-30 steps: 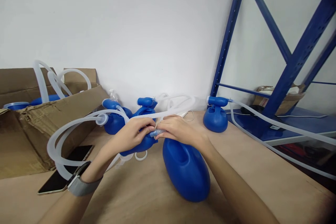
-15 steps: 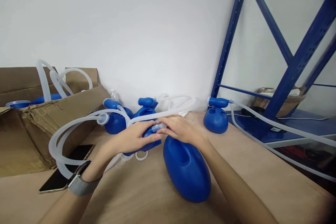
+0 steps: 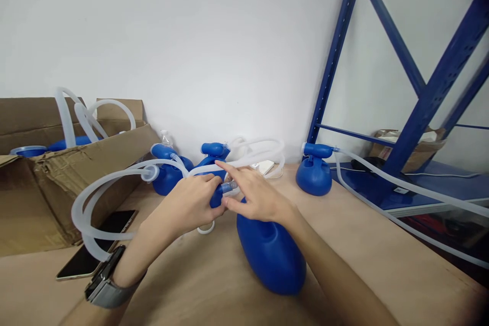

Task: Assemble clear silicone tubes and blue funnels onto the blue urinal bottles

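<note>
In the head view, my left hand (image 3: 194, 198) is wrapped round a blue cylindrical piece (image 3: 216, 196) with a clear connector (image 3: 229, 187) pointing right. My right hand (image 3: 252, 191) has its fingers spread beside the connector, index finger raised and thumb near the left thumb; nothing shows in its grasp. Below the right hand a large blue bottle (image 3: 273, 257) lies on the table, its upper end partly hidden. A white ring (image 3: 206, 228) is under the left hand. White tubing (image 3: 89, 234) loops left of the left wrist.
An open cardboard box (image 3: 103, 163) with tubes stands left, near a phone (image 3: 82, 262). Blue bottles (image 3: 314, 175) with tubing stand toward the wall. A white object (image 3: 263, 167) lies behind my right hand. A blue metal shelf (image 3: 412, 122) is at right.
My right hand has opened, its index finger lifting off the connector. My left hand has rolled over, hiding more of the blue piece, and its wrist has turned.
</note>
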The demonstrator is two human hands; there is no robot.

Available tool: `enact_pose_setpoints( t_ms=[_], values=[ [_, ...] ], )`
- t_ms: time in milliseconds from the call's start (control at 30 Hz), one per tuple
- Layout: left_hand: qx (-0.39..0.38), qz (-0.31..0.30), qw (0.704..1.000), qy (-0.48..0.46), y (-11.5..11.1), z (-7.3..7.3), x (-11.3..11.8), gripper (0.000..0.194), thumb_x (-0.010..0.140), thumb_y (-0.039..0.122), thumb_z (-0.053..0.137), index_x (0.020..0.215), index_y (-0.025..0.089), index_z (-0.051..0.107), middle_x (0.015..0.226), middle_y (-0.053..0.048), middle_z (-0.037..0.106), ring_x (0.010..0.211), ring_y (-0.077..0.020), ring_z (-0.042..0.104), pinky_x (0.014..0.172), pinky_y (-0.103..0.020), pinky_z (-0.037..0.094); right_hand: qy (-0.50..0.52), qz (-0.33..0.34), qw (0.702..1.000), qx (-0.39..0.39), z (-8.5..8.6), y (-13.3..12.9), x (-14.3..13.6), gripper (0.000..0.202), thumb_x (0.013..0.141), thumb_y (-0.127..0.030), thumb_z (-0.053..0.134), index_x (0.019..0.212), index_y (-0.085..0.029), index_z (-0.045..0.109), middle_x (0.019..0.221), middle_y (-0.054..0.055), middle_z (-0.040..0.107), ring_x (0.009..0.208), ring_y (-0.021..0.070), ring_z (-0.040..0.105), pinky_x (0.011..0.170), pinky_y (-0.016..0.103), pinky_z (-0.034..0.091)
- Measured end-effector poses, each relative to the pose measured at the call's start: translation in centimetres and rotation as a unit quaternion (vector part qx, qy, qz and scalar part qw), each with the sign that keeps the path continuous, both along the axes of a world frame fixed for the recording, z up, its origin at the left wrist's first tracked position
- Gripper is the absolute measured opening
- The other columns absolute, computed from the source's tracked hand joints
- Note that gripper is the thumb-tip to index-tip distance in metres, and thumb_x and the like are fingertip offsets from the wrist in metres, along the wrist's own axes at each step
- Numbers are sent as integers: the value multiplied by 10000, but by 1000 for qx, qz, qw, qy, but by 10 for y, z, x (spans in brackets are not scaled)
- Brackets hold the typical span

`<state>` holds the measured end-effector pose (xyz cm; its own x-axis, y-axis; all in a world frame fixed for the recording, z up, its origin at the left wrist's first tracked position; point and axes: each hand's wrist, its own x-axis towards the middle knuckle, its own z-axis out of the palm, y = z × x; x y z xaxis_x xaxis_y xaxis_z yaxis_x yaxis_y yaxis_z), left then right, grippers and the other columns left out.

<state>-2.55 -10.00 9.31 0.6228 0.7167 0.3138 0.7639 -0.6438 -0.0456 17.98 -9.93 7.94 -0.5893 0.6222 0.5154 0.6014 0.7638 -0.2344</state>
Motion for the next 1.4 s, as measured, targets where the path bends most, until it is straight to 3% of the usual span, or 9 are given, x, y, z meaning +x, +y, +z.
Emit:
enact_pose_setpoints(
  t_ms=[67,133,367,533,767,967,1200,1400],
  values=[
    [1,7,1000,28,-3,0,2,211,853,316,632,991,157,647,962,-125,733,857,-311,707,648,-362,492,-19,16,999,-44,0,-4,-3,765,927,-365,644,1601,-233,308,1179,90,718,1046,274,659,942,422,478],
    [0,5,999,38,-6,1,3,230,851,323,647,1018,164,647,1014,-130,734,886,-319,714,658,-367,513,-36,27,996,-73,-1,-5,-4,738,957,-401,632,1605,-253,311,1115,70,737,964,251,680,895,389,492],
    [100,5,993,57,-3,-4,7,320,882,239,571,1174,129,641,1119,-161,715,1055,-344,683,812,-433,568,-8,-23,999,-47,-4,6,-5,690,983,-411,641,1591,-266,349,932,30,742,768,205,659,736,302,456],
    [84,47,991,96,-1,-6,11,354,942,330,502,1193,131,653,1091,-166,734,957,-339,714,656,-385,552,-1,-50,998,-23,-11,12,-8,651,931,-435,716,1518,-265,492,753,-22,693,624,157,590,652,257,401],
    [60,73,991,99,-2,-3,14,354,933,358,506,1141,124,670,1014,-168,756,916,-353,736,618,-364,516,2,-65,997,28,-20,22,-10,682,858,-552,758,1452,-262,591,782,6,732,645,160,613,652,253,423],
    [63,95,991,75,0,-6,14,350,908,380,531,1125,142,669,983,-169,760,872,-357,741,604,-351,487,16,-67,996,65,-26,27,-11,649,856,-563,754,1419,-266,628,888,35,782,711,174,659,699,260,450],
    [39,110,991,65,-4,-2,15,340,884,371,525,1090,151,681,962,-161,757,838,-373,741,583,-363,482,5,-86,991,106,-29,29,-13,659,854,-656,701,1373,-250,671,795,26,774,640,164,640,642,256,423],
    [30,115,992,43,-9,1,15,281,867,365,532,983,165,692,865,-144,750,769,-376,737,554,-366,460,24,-78,992,92,-30,30,-15,642,852,-648,712,1345,-238,672,823,23,770,679,174,657,688,264,441]
  ],
)
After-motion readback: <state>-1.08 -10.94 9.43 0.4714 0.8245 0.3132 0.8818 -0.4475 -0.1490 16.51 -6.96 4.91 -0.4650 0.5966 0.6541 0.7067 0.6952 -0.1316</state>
